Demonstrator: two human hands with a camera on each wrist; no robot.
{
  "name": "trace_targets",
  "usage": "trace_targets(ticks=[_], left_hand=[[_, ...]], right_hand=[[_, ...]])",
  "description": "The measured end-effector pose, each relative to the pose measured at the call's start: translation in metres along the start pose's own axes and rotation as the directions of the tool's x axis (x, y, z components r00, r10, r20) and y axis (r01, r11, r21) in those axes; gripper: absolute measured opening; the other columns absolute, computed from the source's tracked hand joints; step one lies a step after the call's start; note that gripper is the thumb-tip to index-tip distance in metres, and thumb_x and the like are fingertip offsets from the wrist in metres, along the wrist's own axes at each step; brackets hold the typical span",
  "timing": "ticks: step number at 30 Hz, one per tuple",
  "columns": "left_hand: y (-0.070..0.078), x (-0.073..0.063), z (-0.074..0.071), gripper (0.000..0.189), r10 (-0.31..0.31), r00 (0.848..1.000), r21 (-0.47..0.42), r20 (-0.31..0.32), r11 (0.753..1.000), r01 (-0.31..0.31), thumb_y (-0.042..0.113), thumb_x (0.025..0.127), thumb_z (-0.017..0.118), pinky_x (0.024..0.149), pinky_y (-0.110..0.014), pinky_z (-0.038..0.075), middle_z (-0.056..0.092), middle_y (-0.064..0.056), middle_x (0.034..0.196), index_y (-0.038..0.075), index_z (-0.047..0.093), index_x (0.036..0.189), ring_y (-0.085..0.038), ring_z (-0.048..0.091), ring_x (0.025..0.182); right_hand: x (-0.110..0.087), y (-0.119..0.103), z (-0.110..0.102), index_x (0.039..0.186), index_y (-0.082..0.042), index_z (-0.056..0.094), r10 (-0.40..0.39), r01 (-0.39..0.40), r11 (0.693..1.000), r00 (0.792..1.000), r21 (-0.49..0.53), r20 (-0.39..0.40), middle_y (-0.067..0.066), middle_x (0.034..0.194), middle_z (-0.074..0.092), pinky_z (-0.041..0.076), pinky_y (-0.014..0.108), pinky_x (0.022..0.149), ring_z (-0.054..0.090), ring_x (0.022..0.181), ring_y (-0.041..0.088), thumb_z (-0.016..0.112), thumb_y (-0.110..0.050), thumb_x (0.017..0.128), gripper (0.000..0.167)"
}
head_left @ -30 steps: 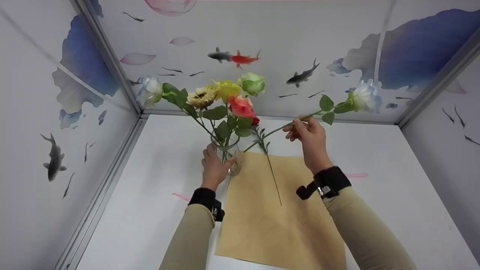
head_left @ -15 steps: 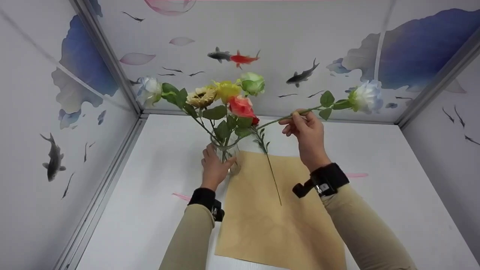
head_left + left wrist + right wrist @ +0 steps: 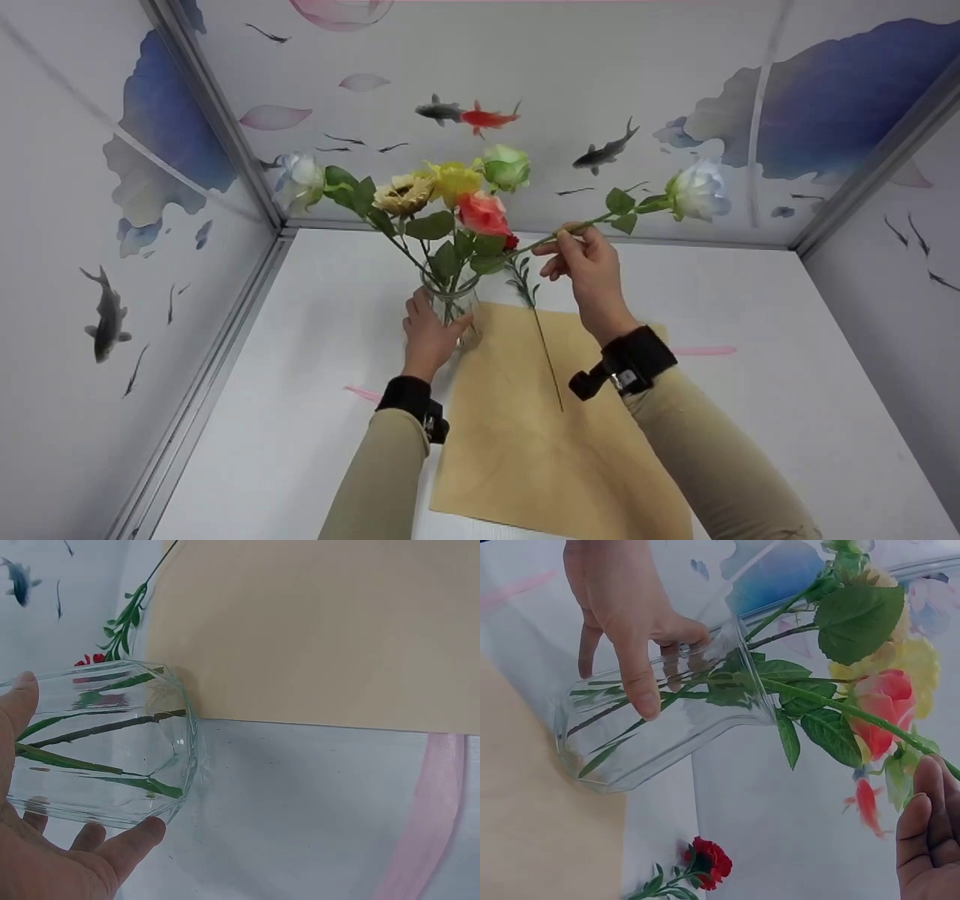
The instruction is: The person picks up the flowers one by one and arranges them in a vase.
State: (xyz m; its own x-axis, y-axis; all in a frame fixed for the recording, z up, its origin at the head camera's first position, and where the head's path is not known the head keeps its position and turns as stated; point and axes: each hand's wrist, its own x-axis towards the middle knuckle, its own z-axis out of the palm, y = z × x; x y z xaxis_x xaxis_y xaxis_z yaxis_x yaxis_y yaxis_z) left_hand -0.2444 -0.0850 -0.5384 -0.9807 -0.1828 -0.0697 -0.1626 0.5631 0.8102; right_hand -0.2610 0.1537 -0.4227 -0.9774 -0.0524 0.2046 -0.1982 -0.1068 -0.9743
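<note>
My left hand (image 3: 431, 337) grips the clear glass vase (image 3: 466, 309) around its side, thumb and fingers on opposite faces. In the vase stand several artificial flowers: a white-blue rose (image 3: 298, 182) leaning left, a sunflower (image 3: 405, 195), a yellow flower (image 3: 456, 180), a pale green rose (image 3: 505, 166) and a coral rose (image 3: 482, 213). Up on the right, my right hand (image 3: 592, 281) pinches the green stem of another white-blue rose (image 3: 699, 191). Its bloom points right, and in the right wrist view the stem's lower end passes into the vase mouth.
A red carnation (image 3: 709, 862) lies beside the vase, its thin stem crossing a brown paper sheet (image 3: 517, 457). A pink ribbon (image 3: 431, 817) runs partly under the paper on the white table (image 3: 300, 360). Printed walls (image 3: 637, 82) enclose the back and sides.
My right hand has moved left with the rose. Its stem end has gone from outside the vase, near the carnation, into the vase mouth. The left hand and vase have stayed put.
</note>
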Motion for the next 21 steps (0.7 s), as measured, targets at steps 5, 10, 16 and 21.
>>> trace_targets(ticks=[5, 10, 16, 21], left_hand=[[-0.001, 0.001, 0.001, 0.099, 0.008, 1.000, 0.000, -0.013, 1.000, -0.008, 0.040, 0.090, 0.077, 0.115, -0.056, 0.031, 0.024, -0.024, 0.158, 0.001, 0.016, 0.158, -0.049, 0.025, 0.144], [-0.002, 0.001, 0.002, 0.096, 0.011, 1.000, 0.002, -0.026, 1.000, -0.011, 0.037, 0.090, 0.079, 0.114, -0.056, 0.032, 0.027, -0.023, 0.156, 0.002, 0.019, 0.157, -0.048, 0.028, 0.141], [-0.001, 0.002, 0.002, 0.096, 0.006, 1.000, 0.017, -0.027, 1.000, -0.005, 0.038, 0.090, 0.079, 0.113, -0.055, 0.033, 0.027, -0.023, 0.155, 0.003, 0.019, 0.156, -0.048, 0.029, 0.141], [0.000, 0.001, 0.002, 0.096, 0.004, 1.000, 0.015, -0.027, 1.000, -0.004, 0.038, 0.090, 0.079, 0.111, -0.057, 0.035, 0.027, -0.023, 0.155, 0.002, 0.019, 0.156, -0.049, 0.030, 0.140]], right_hand=[[-0.002, 0.002, 0.012, 0.123, -0.003, 0.055, 0.023, -0.022, 0.998, 0.999, -0.062, 0.026, 0.025, 0.105, 0.072, 0.053, 0.029, 0.066, 0.065, 0.066, 0.019, 0.053, -0.026, 0.108, 0.028], [-0.003, 0.008, 0.023, 0.123, -0.005, 0.056, 0.067, -0.059, 0.990, 0.996, -0.130, 0.064, 0.022, 0.101, 0.073, 0.054, 0.032, 0.067, 0.063, 0.065, 0.019, 0.052, -0.023, 0.109, 0.024], [-0.004, 0.014, 0.035, 0.126, -0.003, 0.056, 0.101, -0.081, 0.978, 0.991, -0.192, 0.094, 0.015, 0.093, 0.072, 0.054, 0.029, 0.066, 0.064, 0.067, 0.020, 0.050, -0.020, 0.109, 0.025], [-0.006, 0.016, 0.041, 0.129, -0.001, 0.056, 0.100, -0.070, 0.965, 0.990, -0.252, 0.105, 0.012, 0.089, 0.071, 0.054, 0.029, 0.066, 0.066, 0.067, 0.019, 0.050, -0.020, 0.109, 0.027]])
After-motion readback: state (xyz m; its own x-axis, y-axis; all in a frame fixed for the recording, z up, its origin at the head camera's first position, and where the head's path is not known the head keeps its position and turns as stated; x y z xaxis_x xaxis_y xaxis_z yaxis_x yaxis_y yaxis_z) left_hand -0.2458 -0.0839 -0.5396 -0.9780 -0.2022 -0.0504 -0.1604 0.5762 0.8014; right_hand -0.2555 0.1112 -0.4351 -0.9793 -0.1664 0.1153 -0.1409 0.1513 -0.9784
